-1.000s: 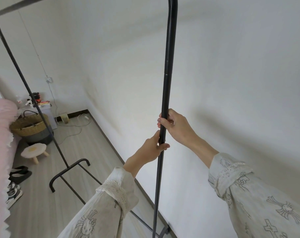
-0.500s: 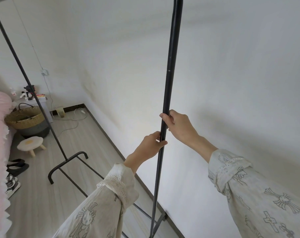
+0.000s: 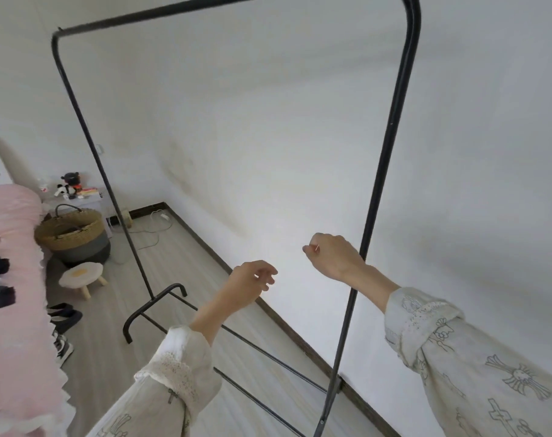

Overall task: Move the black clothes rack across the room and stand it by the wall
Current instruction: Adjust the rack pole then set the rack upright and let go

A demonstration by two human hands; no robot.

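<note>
The black clothes rack [image 3: 391,121] is a thin tube frame standing on the wood floor alongside the white wall [image 3: 300,152]. Its near upright runs from top right down to the bottom edge, and its far upright [image 3: 88,130] ends in a curved foot [image 3: 155,304]. My left hand [image 3: 252,285] hovers left of the near upright, fingers loosely spread and holding nothing. My right hand [image 3: 331,253] is curled into a loose fist just left of that pole, off it, with the wrist crossing in front of the tube.
A pink bed [image 3: 13,279] fills the left side. A woven basket [image 3: 71,234], a small round stool [image 3: 80,275] and shoes [image 3: 61,316] sit beside it. A nightstand with plush toys [image 3: 69,186] and a floor cable [image 3: 148,234] are in the far corner.
Both hands have let go of the near upright and pulled back to its left. The view has swung up and left, so the rack's top bar and both uprights now show.
</note>
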